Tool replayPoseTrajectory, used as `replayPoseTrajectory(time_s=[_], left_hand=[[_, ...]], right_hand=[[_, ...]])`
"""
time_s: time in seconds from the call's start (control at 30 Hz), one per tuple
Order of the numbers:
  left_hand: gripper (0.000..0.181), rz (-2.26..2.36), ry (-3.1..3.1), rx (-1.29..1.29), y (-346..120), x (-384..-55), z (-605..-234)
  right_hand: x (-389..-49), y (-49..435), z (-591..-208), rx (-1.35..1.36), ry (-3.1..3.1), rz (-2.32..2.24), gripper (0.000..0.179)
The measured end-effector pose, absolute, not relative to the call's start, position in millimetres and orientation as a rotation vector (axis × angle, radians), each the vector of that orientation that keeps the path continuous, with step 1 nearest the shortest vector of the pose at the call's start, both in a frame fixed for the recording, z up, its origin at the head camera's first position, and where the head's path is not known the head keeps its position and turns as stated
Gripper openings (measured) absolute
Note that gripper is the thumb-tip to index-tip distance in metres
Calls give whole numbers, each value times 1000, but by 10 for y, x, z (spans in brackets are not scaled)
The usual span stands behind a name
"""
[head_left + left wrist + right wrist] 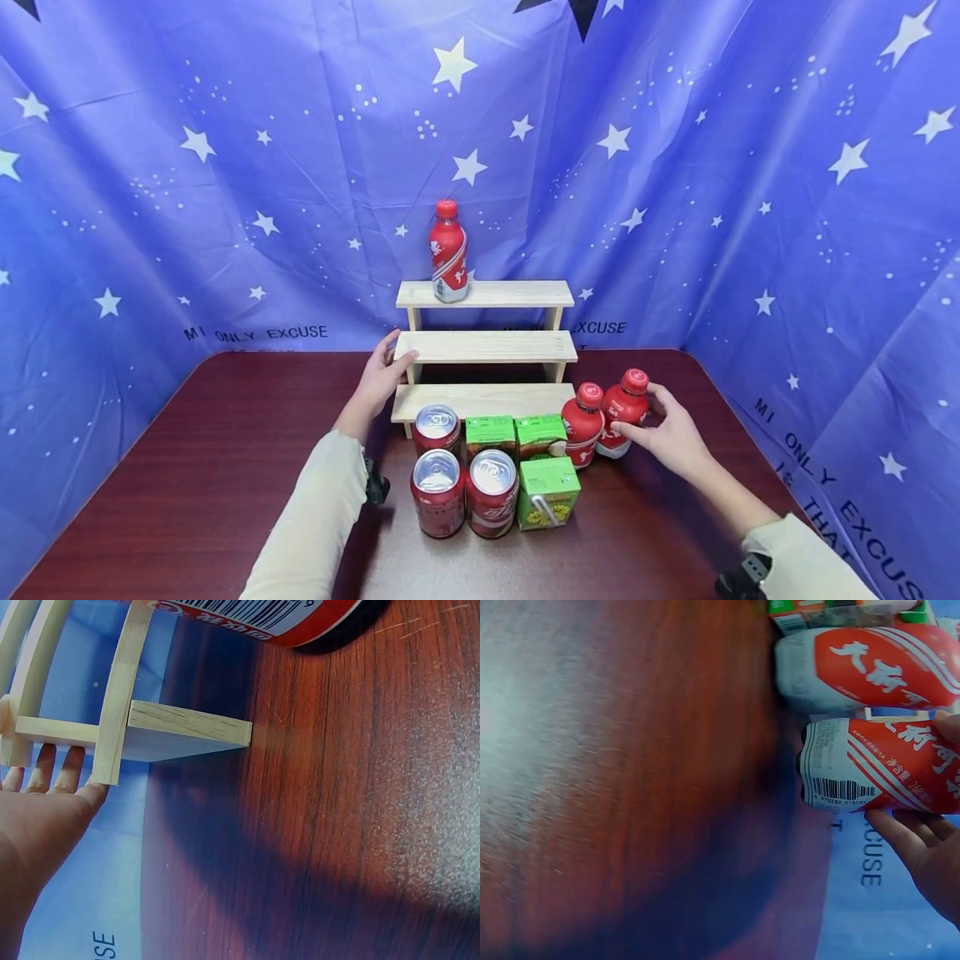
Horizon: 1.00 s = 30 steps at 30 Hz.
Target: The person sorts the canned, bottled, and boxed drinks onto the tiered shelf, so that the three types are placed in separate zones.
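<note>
A three-tier wooden shelf (486, 346) stands at the back of the table. My left hand (381, 379) grips its left end at the middle step, thumb over the board's top, fingers against the side frame (56, 733). At the right, my right hand (671, 433) holds a red drink bottle (624, 407) between thumb and fingers; the bottle is upright, its barcode facing the right wrist camera. Close beside it stands a second red bottle (582, 421). A third red bottle (449, 254) sits on the top step, left of its middle.
In front of the shelf stand three red cans (438, 500) and three green drink boxes (549, 496), grouped closely. They partly cover the lowest step (480, 400). A blue star-patterned cloth (300, 167) hangs behind and beside the dark red table (225, 475).
</note>
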State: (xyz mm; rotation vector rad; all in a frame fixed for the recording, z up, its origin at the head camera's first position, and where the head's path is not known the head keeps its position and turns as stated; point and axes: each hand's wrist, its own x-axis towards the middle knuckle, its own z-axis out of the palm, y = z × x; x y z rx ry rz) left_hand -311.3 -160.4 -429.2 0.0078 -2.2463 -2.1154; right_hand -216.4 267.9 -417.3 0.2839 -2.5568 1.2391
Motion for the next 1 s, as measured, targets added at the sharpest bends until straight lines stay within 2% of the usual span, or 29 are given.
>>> replayPoseTrajectory(time_s=[0.37, 0.6, 1.0], left_hand=[[67, -2121, -2257, 2, -1613, -3139, -4297], [74, -2101, -2179, -124, -1643, -3135, -4406], [67, -2157, -2237, -2, -1615, -3155, -4322]], right_hand=[[-2262, 2729, -3835, 268, -2529, 1130, 62], [-2346, 2693, -3627, 280, -2498, 1156, 63], [-2445, 2672, -3417, 232, -2526, 1168, 67]])
